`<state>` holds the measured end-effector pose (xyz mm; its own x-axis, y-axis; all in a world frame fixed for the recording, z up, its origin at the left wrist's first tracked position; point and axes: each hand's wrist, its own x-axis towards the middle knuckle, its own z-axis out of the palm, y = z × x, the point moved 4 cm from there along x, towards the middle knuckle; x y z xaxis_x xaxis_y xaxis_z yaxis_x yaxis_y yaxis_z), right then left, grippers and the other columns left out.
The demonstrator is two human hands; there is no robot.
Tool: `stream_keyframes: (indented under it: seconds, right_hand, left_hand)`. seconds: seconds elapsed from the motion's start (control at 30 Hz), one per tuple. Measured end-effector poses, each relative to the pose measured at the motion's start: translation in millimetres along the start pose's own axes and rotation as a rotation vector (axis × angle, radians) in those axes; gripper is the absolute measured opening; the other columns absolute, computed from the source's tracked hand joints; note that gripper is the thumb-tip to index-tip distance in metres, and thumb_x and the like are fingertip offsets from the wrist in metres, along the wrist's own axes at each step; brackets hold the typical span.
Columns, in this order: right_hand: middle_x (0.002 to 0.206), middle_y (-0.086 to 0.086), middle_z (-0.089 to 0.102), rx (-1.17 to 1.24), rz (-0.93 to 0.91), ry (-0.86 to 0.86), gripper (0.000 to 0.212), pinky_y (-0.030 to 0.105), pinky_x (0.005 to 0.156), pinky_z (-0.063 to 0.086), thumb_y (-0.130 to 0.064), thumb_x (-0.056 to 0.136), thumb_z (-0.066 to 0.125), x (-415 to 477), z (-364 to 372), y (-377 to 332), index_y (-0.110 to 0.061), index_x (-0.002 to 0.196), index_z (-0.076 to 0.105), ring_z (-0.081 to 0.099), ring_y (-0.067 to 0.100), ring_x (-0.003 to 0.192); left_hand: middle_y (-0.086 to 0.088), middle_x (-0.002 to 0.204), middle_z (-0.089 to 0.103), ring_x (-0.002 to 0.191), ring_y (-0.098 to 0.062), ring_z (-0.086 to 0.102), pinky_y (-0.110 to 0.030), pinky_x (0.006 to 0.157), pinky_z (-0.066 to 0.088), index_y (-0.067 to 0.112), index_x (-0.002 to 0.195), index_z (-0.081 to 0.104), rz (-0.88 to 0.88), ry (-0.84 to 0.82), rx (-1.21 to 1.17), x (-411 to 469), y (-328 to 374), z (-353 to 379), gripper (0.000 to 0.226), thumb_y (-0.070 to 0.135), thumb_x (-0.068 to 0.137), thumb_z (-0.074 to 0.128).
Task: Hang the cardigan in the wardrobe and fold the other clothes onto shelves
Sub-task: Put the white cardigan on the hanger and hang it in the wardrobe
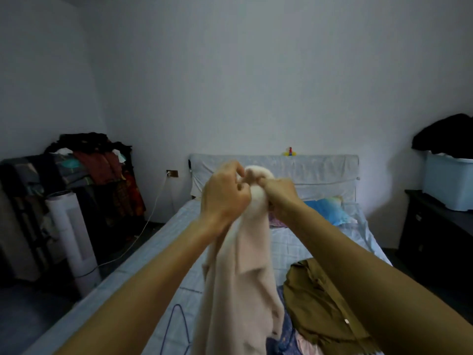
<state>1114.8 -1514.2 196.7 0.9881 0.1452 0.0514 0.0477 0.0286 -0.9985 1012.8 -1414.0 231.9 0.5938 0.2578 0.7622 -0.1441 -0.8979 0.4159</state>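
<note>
Grip: left hand (225,198) and right hand (279,196) meet at chest height, both with fingers curled tight into the bunched top end of the cardigan (245,278), the knuckles of the two nearly touching; slight blur hides the exact lie of the fingertips. Cardigan: pale pink, soft knit, held in the air over the bed (158,247), its length hanging straight down between the forearms and out of view at the lower edge. Hanger (176,326): thin blue-violet wire, flat on the checked sheet just left of the hanging cloth. Olive shirt (320,298): crumpled on the mattress to the right, partly under the right forearm. Blue patterned garment (286,336): lies at the shirt's near edge. Blue pillow (325,208): at the head of the bed, below the pale covered headboard (307,170), on which a small yellow and red toy (290,151) stands. Left of the bed: white cylindrical appliance (74,239) on the floor, its white cable (151,219) running to a wall socket (172,173), and behind it a heap of dark and red clothes (97,160). Right side: dark cabinet (435,234) bearing a pale blue storage box (445,183), with a black garment (445,134) on top.
</note>
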Motion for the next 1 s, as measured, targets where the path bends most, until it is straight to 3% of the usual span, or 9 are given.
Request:
stream_keyframes:
  seconds: [0.1,0.2,0.27,0.4,0.57,0.63,0.73,0.83,1.0]
  right_hand:
    - [0.09,0.014,0.066,0.085,0.074,-0.004,0.032,0.03,0.056,0.051,-0.017,0.077,0.066,2.0,24.4,-2.5,0.002,0.103,0.061,0.065,0.026,0.078]
    - [0.092,0.015,0.066,0.078,0.079,-0.014,0.042,0.043,0.077,0.057,-0.023,0.072,0.065,-2.6,44.7,-9.7,0.001,0.106,0.059,0.066,0.029,0.084]
    - [0.094,0.016,0.067,0.088,0.067,-0.034,0.045,0.047,0.078,0.057,-0.024,0.07,0.064,-7.0,50.8,-15.4,0.0,0.109,0.058,0.067,0.03,0.085]
    - [0.089,0.011,0.064,0.17,0.009,-0.034,0.031,0.044,0.079,0.057,-0.024,0.079,0.067,-8.3,44.3,-19.1,-0.005,0.102,0.058,0.065,0.026,0.085]
    - [0.085,-0.001,0.07,-0.102,-0.373,0.122,0.03,0.046,0.081,0.054,-0.043,0.077,0.054,-17.2,9.2,-23.7,-0.015,0.083,0.064,0.067,0.019,0.083]
    - [0.105,0.0,0.062,-0.262,-0.602,0.177,0.022,0.037,0.092,0.046,-0.033,0.086,0.057,-24.5,-2.9,-19.9,-0.016,0.1,0.059,0.058,0.016,0.1]
    - [0.128,0.007,0.051,-0.582,-0.826,-0.084,0.057,0.035,0.101,0.038,-0.036,0.082,0.069,-29.8,9.6,1.8,-0.014,0.13,0.048,0.047,0.022,0.118]
    - [0.125,0.01,0.059,-0.722,-0.75,-0.28,0.058,0.038,0.09,0.044,-0.038,0.082,0.07,-27.3,28.3,29.7,-0.016,0.131,0.047,0.054,0.03,0.113]
    - [0.103,0.011,0.071,-0.722,-0.709,-0.255,0.035,0.036,0.072,0.047,-0.043,0.085,0.065,-28.4,38.2,51.5,-0.02,0.111,0.065,0.065,0.03,0.096]
  left_hand:
    - [-0.006,0.102,0.055,0.086,-0.026,0.056,-0.038,0.069,0.047,0.016,0.106,0.05,0.085,-0.053,0.112,-36.5,-10.1,23.7,0.029,0.029,0.081,0.057]
    - [-0.008,0.115,0.043,0.101,-0.025,0.046,-0.042,0.084,0.045,0.015,0.124,0.035,0.028,-0.005,0.254,-43.7,-28.6,41.4,0.05,0.041,0.083,0.047]
    - [-0.008,0.12,0.042,0.104,-0.025,0.046,-0.043,0.088,0.045,0.017,0.132,0.025,-0.073,0.013,0.239,-34.7,-35.6,37.7,0.054,0.037,0.086,0.045]
    - [-0.006,0.108,0.058,0.093,-0.028,0.061,-0.047,0.077,0.05,0.021,0.129,0.042,-0.152,-0.034,0.043,-14.3,-42.2,23.9,0.038,0.033,0.093,0.035]
    - [-0.013,0.109,0.064,0.093,-0.034,0.06,-0.038,0.073,0.046,0.02,0.126,0.049,0.022,-0.007,0.169,10.7,-42.3,-2.4,0.037,0.014,0.091,0.037]
    - [-0.014,0.104,0.066,0.091,-0.036,0.062,-0.039,0.071,0.046,0.018,0.117,0.054,0.101,-0.05,0.23,18.5,-48.4,-12.4,0.031,0.013,0.09,0.04]
    - [-0.013,0.105,0.066,0.091,-0.032,0.063,-0.042,0.072,0.051,0.013,0.116,0.057,0.175,-0.079,0.157,13.8,-57.2,-23.5,0.03,0.014,0.09,0.042]
    - [-0.01,0.104,0.067,0.088,-0.027,0.063,-0.038,0.071,0.051,0.012,0.118,0.058,0.198,-0.073,0.083,4.8,-57.9,-31.8,0.03,0.013,0.091,0.045]
    - [0.001,0.103,0.065,0.088,-0.013,0.057,-0.026,0.072,0.041,0.016,0.118,0.06,0.008,-0.214,0.041,-19.4,-90.8,-46.5,0.028,0.011,0.093,0.05]
